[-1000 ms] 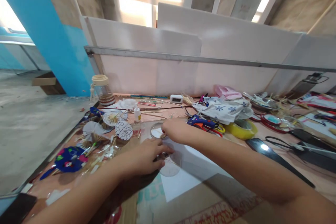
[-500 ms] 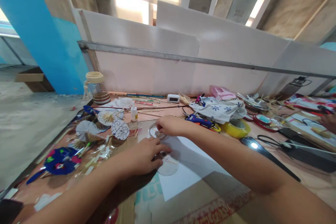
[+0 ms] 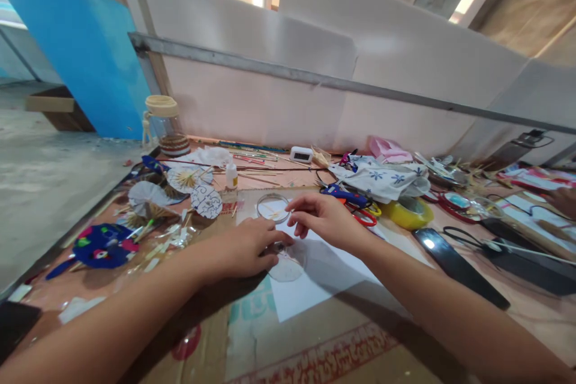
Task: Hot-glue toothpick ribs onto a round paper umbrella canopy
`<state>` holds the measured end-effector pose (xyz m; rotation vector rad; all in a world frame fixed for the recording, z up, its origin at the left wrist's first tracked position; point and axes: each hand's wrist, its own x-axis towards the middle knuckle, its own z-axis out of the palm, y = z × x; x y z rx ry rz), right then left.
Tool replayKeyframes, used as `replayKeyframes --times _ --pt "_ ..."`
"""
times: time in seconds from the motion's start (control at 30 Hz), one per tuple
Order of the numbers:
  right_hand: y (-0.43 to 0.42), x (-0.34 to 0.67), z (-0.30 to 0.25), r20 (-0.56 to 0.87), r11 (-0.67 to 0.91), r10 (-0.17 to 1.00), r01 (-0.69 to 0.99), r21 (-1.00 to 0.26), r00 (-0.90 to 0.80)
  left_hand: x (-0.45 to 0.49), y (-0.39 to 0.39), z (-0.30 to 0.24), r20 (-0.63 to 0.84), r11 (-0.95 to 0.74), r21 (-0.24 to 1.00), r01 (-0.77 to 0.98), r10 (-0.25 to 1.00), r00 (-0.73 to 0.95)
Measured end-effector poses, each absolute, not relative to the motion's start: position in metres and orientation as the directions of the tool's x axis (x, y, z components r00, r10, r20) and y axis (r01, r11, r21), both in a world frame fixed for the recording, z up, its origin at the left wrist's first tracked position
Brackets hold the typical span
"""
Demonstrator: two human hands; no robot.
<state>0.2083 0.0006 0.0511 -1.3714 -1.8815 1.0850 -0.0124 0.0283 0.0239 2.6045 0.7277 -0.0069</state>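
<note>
My left hand point(image 3: 245, 247) rests palm down on the cardboard, its fingers pressed on the edge of a small round translucent paper disc point(image 3: 284, 266) that lies on a white sheet point(image 3: 324, 279). What its fingertips pinch is hidden. My right hand point(image 3: 324, 219) hovers just right of a shallow clear round dish point(image 3: 272, 207) holding thin sticks, its thumb and forefinger pinched together near the dish rim. Whether a stick is between them I cannot make out.
Small paper parasols point(image 3: 198, 192) and a blue patterned one point(image 3: 101, 246) lie at the left. A glue bottle point(image 3: 231, 175), blue glue gun point(image 3: 344, 195), yellow tape roll point(image 3: 407, 213), floral cloth point(image 3: 382, 177) and black scissors point(image 3: 468, 240) crowd the back and right. Another person's hand point(image 3: 562, 199) shows far right.
My right hand has lifted off the clear dish and drawn back to its right. The left hand stays on the paper disc. The camera has tilted downward.
</note>
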Motion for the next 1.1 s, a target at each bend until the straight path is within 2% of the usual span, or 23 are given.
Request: replayKeyframes --times 0.07,0.13,0.27,0.37,0.47,0.6,1.1 --pt "-0.015 0.214 0.043 -0.081 0.008 0.948 0.277 -0.961 -0.308 -0.011 0.028 0.024 -0.137 -0.774 0.386 0.501 0.489 0.861" --pt "-0.026 0.217 0.037 -0.127 -0.065 0.934 0.192 -0.979 -0.333 -0.010 0.028 0.026 -0.141 -0.777 0.369 0.510 0.495 0.857" --pt "-0.033 0.216 0.031 -0.130 -0.016 0.931 0.316 -0.948 -0.342 -0.008 0.027 0.030 -0.136 -0.791 0.347 0.504 0.489 0.861" --pt "-0.033 0.216 0.027 -0.027 0.133 0.934 0.417 -0.899 -0.355 -0.006 0.026 0.031 -0.127 -0.788 0.360 0.500 0.489 0.863" --pt "-0.033 0.220 0.023 0.025 0.221 0.909 0.430 -0.875 -0.417 -0.005 0.026 0.032 -0.132 -0.772 0.394 0.499 0.490 0.862" --pt "-0.033 0.226 0.018 0.012 0.238 0.880 0.421 -0.875 -0.474 -0.003 0.027 0.034 -0.152 -0.765 0.410 0.497 0.480 0.864" --pt "-0.030 0.224 0.018 -0.031 0.208 0.890 0.467 -0.859 -0.454 -0.002 0.033 0.025 -0.144 -0.791 0.391 0.471 0.452 0.880"
